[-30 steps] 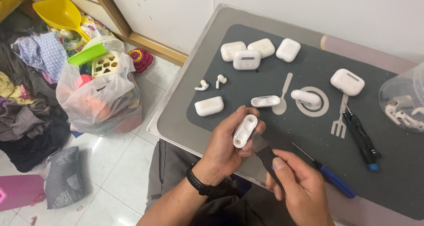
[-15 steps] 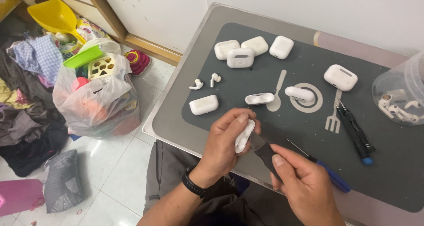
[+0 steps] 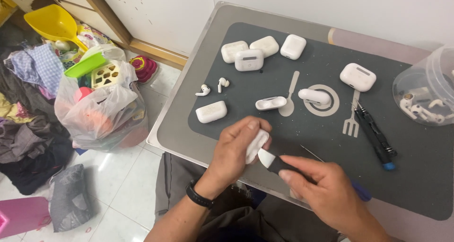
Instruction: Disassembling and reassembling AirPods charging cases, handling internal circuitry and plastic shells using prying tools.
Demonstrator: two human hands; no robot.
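**A:** What's in my left hand [image 3: 235, 150] right now?

**B:** A white earbud case [image 3: 256, 145]. The fingers are curled round it and the thumb presses on its top, gripping it just over the near edge of the dark mat [image 3: 416, 176].

**A:** And my right hand [image 3: 326, 192]?

**B:** Thumb and forefinger are pinched on a black-handled blade tool [image 3: 275, 161], whose pale flat tip touches the case's lower side.

**A:** I see more cases on the mat.

**B:** Yes: three grouped at the far side [image 3: 249, 60], one to the far right [image 3: 357, 76], and one near the left edge [image 3: 211, 111]. An open case half [image 3: 270, 103] lies in the middle, with another piece [image 3: 314, 96] on the printed plate ring. Two loose earbuds [image 3: 213, 87] sit left of centre.

**A:** Tools?

**B:** A black screwdriver with a blue tip [image 3: 376, 138] lies to the right, and a clear tub [image 3: 425, 93] of earbuds stands at the far right edge.
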